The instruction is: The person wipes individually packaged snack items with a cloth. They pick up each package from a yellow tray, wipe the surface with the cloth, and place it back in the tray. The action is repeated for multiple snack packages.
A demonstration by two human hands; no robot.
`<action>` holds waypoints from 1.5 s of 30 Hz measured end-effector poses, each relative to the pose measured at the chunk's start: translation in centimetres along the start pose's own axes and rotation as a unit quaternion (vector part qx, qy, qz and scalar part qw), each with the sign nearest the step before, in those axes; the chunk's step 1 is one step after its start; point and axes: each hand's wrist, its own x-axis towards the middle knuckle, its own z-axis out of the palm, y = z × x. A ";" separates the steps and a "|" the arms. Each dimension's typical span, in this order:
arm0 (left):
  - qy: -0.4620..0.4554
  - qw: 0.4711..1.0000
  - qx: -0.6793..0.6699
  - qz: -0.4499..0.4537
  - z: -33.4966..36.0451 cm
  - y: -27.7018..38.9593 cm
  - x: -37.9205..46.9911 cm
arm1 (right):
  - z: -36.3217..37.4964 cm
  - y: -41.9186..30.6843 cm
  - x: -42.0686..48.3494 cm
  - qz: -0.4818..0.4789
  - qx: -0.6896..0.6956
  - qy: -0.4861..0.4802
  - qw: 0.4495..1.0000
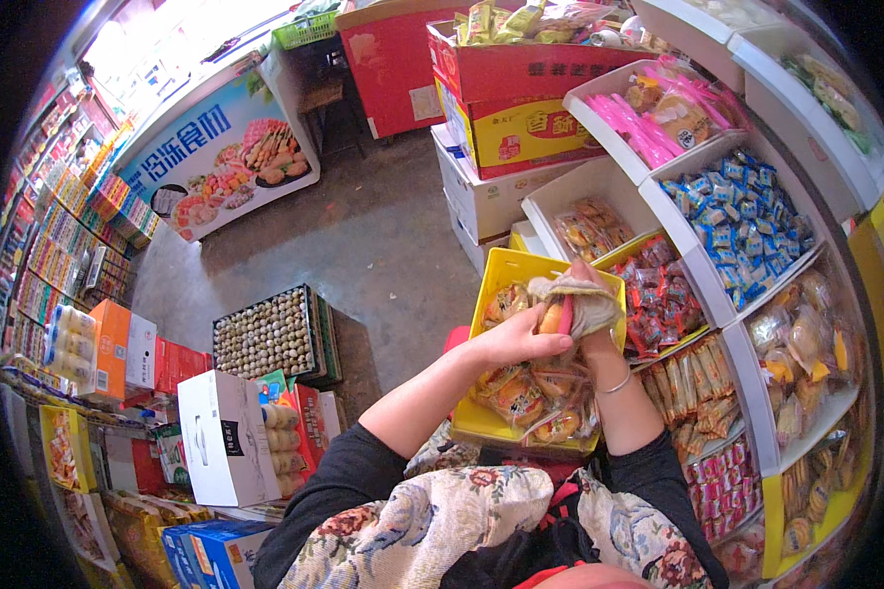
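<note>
Over a yellow plastic bin (486, 427) my left hand (516, 335) holds a wrapped bun (554, 318) with a pink strip on its packet. A pale grey cloth (593, 305) is in my right hand (589, 283), pressed against the far side of the packet; the cloth hides part of that hand. More wrapped buns (519, 397) lie in the bin under my wrists. The bin stands just in front of my body, beside a bin of red-wrapped snacks (656, 294).
White display bins hold blue-wrapped candies (740, 221) and other packets at the right. Stacked cartons (516, 125) stand ahead. A crate of small speckled eggs (265, 331) sits on the concrete floor, left of centre. Boxes (225, 442) and shelves line the left side.
</note>
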 end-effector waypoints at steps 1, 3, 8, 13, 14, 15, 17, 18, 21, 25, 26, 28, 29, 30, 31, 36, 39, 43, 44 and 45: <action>-0.007 1.000 0.010 0.002 0.0 0.0 -0.1 | -0.1 0.1 0.1 0.031 0.018 0.027 0.999; -0.025 0.999 0.030 0.008 0.1 0.0 -0.1 | -0.2 0.0 0.5 0.140 0.195 0.052 0.969; 0.122 0.992 0.038 0.010 0.8 0.0 -0.5 | 1.1 -0.4 0.5 0.010 0.012 0.123 0.992; 0.220 0.974 -0.054 0.011 0.9 3.9 -2.3 | 0.1 -0.2 0.8 0.101 0.175 0.150 0.968; 0.153 0.979 -0.125 0.039 0.6 5.4 -2.5 | 0.3 -0.2 1.2 0.125 0.339 0.124 0.924; 0.098 0.977 -0.187 0.040 0.5 7.0 -2.8 | 0.4 -0.4 1.0 0.089 0.293 0.100 0.947; 0.074 0.976 -0.196 0.067 1.9 9.4 -2.7 | 1.0 -0.6 0.9 0.120 0.187 0.066 0.973; 0.039 0.986 -0.148 0.069 2.8 10.6 -2.1 | 0.9 -0.7 0.2 0.022 0.043 0.050 0.998; -0.029 0.998 -0.010 0.062 6.5 13.6 0.3 | 1.1 -1.0 -1.0 -0.010 0.095 -0.031 0.995; -0.154 0.970 0.172 0.078 12.7 17.4 4.0 | 0.9 -1.4 -1.2 -0.017 0.030 -0.035 0.999; -0.181 0.965 0.176 0.071 14.1 18.0 4.4 | 0.9 -1.5 -1.2 -0.013 -0.024 -0.024 0.999; -0.191 0.938 0.241 0.162 17.4 19.1 5.7 | 1.1 -1.8 -0.8 -0.024 0.000 -0.039 0.999; -0.154 0.915 0.283 0.243 18.8 19.4 5.9 | 1.1 -1.9 -0.7 0.011 0.018 -0.039 0.999; -0.131 0.895 0.287 0.316 20.0 19.8 6.4 | 1.1 -2.1 -0.7 -0.027 -0.016 -0.050 0.998; -0.107 0.872 0.299 0.372 21.1 20.3 7.0 | 1.1 -2.2 -0.8 -0.028 -0.029 -0.057 0.998; -0.006 0.778 0.352 0.520 26.1 23.0 10.7 | 0.6 -3.0 -1.6 -0.036 0.037 -0.036 0.998; 0.060 0.745 0.391 0.538 28.6 23.4 12.7 | 0.2 -3.2 -1.9 -0.033 -0.028 -0.030 0.999; 0.082 0.670 0.525 0.518 30.6 22.0 13.8 | -0.3 -2.7 -1.7 -0.037 -0.046 -0.017 0.998; 0.071 0.664 0.533 0.520 30.6 21.6 13.8 | -0.4 -2.5 -1.7 -0.037 -0.050 -0.017 0.998; 0.045 0.657 0.564 0.498 30.6 21.2 13.8 | -0.4 -2.3 -1.6 -0.037 -0.054 -0.015 0.998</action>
